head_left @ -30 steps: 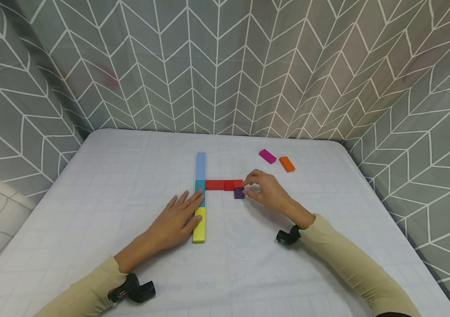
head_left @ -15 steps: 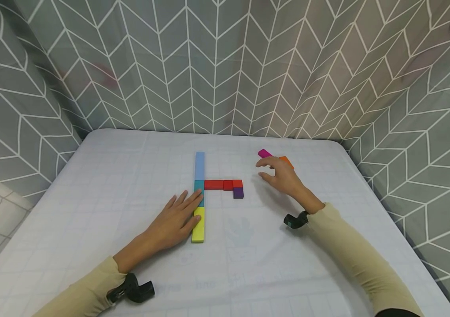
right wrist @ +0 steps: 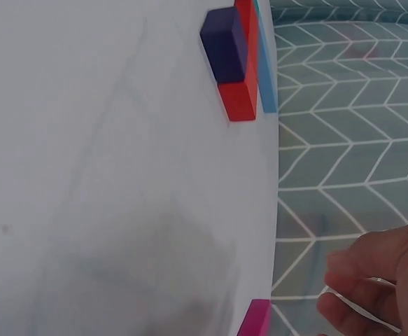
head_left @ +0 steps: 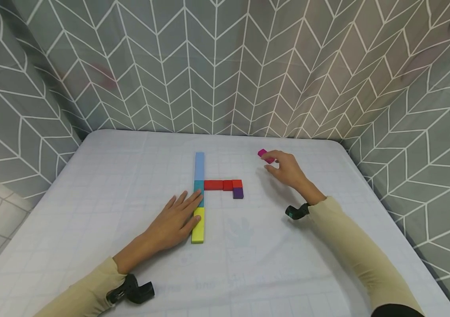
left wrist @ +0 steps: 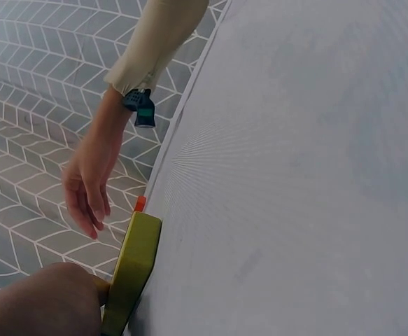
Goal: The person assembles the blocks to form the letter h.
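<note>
In the head view my left hand [head_left: 175,221] lies with spread, straight fingers over the teal block [head_left: 199,185] and the yellow block [head_left: 197,235]. A light blue block [head_left: 199,166] extends that column toward the back. Red blocks [head_left: 213,185] run rightward from the teal one, with a purple block [head_left: 238,193] against the near side of the end one. My right hand [head_left: 286,169] hovers by the magenta block [head_left: 262,152], thumb and forefinger apart. In the right wrist view, the magenta block [right wrist: 256,318] lies apart from my fingers [right wrist: 350,269]. The orange block is hidden in the head view.
A white-covered table [head_left: 130,158] carries the blocks. A grey patterned curtain [head_left: 217,66] hangs behind and at both sides. Black wrist cameras [head_left: 297,211] sit on both wrists.
My right hand has left the purple block and moved back and right to the magenta block, covering the orange one. The left hand has stayed on the column.
</note>
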A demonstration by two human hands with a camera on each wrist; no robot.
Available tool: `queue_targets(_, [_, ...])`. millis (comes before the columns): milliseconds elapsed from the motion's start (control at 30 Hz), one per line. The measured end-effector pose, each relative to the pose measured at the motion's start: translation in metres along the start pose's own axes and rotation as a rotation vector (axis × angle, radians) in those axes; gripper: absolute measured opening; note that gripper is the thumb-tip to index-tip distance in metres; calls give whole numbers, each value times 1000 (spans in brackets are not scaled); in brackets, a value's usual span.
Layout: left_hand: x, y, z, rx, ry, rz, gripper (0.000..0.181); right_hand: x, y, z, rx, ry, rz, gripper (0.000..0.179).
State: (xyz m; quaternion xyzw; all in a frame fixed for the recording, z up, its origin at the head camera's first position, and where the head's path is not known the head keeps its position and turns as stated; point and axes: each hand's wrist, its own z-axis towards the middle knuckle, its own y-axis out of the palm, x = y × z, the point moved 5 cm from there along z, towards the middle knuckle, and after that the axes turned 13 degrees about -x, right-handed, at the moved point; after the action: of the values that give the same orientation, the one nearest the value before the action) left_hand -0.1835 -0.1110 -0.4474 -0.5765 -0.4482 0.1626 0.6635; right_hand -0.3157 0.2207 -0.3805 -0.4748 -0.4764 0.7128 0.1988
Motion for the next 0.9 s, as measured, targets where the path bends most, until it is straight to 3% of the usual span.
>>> queue_targets(300, [-1, 2, -1, 3, -1, 1, 63, 15, -5, 12, -25, 85, -12, 30])
queue_targets(900, [0, 3, 0, 26, 17, 14, 63, 34, -5, 31, -111, 93, -40, 40])
